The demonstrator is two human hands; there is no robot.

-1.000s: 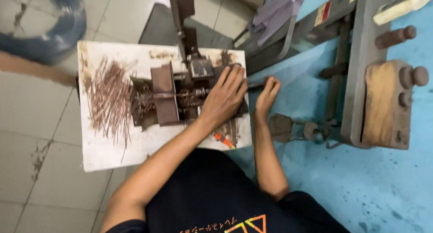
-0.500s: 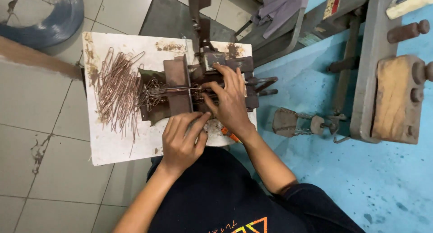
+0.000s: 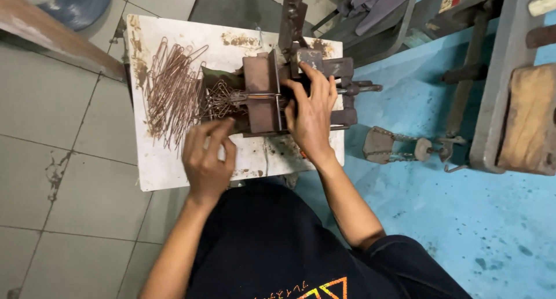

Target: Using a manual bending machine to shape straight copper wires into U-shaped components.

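A rusty metal jig (image 3: 260, 96) stands bolted at the back of a stained white board (image 3: 174, 171). My right hand (image 3: 311, 111) lies over the jig's right block, with the fingers wrapped over its top edge. My left hand (image 3: 207, 157) hovers over the board just in front of the jig, and its fingertips point at a small tangle of bent wire pieces (image 3: 217, 99) at the jig's left side. The back of that hand hides its palm. A loose heap of copper-coloured wire loops (image 3: 171, 93) lies further left on the board.
A horizontal rod (image 3: 359, 88) sticks out of the jig to the right. On the blue floor lie a small chained metal part (image 3: 379, 144) and a grey steel frame with a wooden block (image 3: 527, 119). A blue tub (image 3: 81, 4) stands on the tiles at top left.
My right hand came from beside the board onto the jig and stays there. My left hand left the jig and moved down and left, toward the bent wires.
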